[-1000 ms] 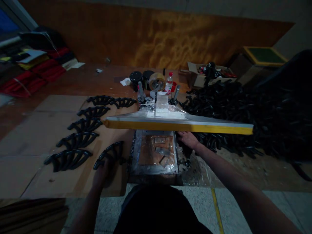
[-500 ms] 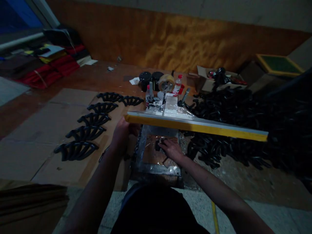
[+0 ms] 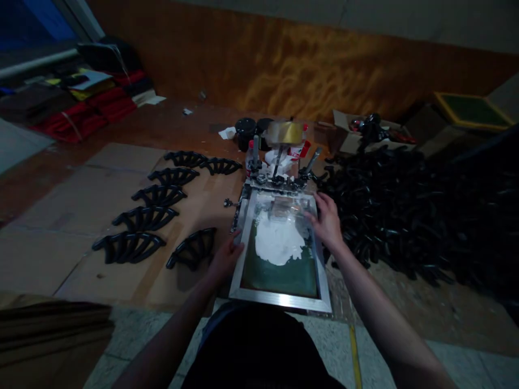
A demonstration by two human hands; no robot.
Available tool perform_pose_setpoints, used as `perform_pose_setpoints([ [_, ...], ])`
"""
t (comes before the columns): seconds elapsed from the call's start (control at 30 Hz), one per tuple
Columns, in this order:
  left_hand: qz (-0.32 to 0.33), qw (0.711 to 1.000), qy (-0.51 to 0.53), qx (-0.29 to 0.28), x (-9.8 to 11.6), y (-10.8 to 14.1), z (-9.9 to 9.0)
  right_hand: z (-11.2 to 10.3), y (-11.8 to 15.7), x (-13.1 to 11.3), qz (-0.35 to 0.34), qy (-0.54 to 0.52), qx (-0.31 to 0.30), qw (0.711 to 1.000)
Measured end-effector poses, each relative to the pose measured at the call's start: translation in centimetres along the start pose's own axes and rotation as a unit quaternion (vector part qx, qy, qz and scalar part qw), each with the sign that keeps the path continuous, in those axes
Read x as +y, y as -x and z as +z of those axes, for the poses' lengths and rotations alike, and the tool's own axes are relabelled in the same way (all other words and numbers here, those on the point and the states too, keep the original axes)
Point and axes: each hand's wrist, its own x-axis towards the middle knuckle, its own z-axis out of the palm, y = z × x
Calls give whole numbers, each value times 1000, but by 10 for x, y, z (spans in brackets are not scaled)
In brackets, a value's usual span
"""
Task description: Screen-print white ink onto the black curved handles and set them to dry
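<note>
On the bench [image 3: 178,121], centre: one metal frame [image 3: 284,299], green mesh [image 3: 275,278] bearing white paste [image 3: 278,237], now lowered from its raised tilt, covering what lies beneath. Left hand [image 3: 228,256] at its left side, finger closure cannot be told; right hand [image 3: 329,222] opposite, fingers spread.

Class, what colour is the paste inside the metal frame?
The paste is white; the head view shows it best.

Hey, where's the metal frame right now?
In the head view, the metal frame is at centre, between the left hand and the right hand.
</note>
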Motion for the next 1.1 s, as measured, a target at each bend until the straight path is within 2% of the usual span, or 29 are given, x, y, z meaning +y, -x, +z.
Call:
perform_pose_setpoints([
  [0.03,-8,1000,1,-4,-10,-5,3,3,-9,-17,-25,-14,-33,999],
  [0.1,-15,1000,-8,-10,-25,-14,7,10,-19,-51,-66,-16,-139,988],
  [0.2,-14,1000,-24,-12,-35,-21,8,16,-9,-85,-78,11,-275,958],
  [0.27,-6,1000,-26,-9,-37,-22,8,14,10,-91,-123,18,-310,943],
  [0.37,6,999,-36,6,-38,-21,7,3,38,-83,-250,-29,-317,914],
  [0.47,5,999,-42,10,-38,-20,7,-8,44,-74,-331,-96,-329,879],
  [0.53,0,999,-33,6,-39,-20,8,-9,39,-74,-315,-105,-327,885],
  [0.63,-3,1000,-9,-3,-42,-21,8,-3,40,-77,-268,-74,-287,917],
  [0.77,7,1000,-8,4,-43,-21,9,2,60,-78,-309,-91,-274,906],
  [0.83,7,1000,-16,9,-38,-19,9,1,58,-79,-289,-111,-286,907],
  [0.9,-11,1000,-5,-3,-27,-14,6,-1,40,-83,-230,-113,-285,924],
  [1.0,-26,999,19,-9,0,-4,0,-6,-8,-83,-123,-94,-247,957],
  [1.1,22,999,16,32,35,6,-6,-17,-49,-54,-37,-96,-167,981],
])
